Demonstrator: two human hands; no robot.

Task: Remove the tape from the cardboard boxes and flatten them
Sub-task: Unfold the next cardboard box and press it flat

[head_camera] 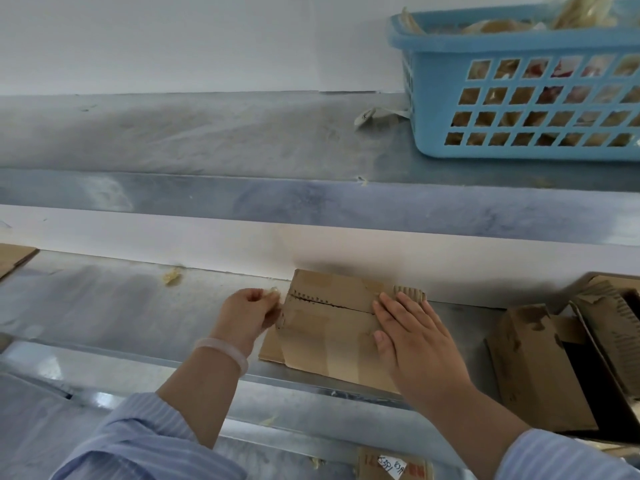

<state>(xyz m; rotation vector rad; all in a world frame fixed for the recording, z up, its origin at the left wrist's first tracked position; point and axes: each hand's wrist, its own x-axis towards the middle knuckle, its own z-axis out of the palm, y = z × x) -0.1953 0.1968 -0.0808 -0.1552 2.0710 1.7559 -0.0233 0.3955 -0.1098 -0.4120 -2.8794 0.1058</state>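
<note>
1. Cardboard box (325, 327) is lying flat on the metal table (104, 306), with its back edge at the wall and its front edge reaching the table's lip. A jagged seam is running across its upper part.
2. Right hand (412, 337) is pressing on the box's right part, palm down, fingers straight and together.
3. Left hand (247, 315) is sitting just beside the box's left edge, fingers curled, pinching a small yellowish tape piece (272, 292). Can't tell if that piece is joined to the box.
4. Pale bracelet (221, 349) is sitting on the left wrist.
5. Opened boxes (554, 358) are lying in a pile at the table's right end, near the right forearm.
6. Tape scrap (172, 276) is lying by the wall, left of the left hand.
7. Blue basket (519, 98) is sitting on the shelf (207, 140) above, at the right, holding crumpled tape.
</note>
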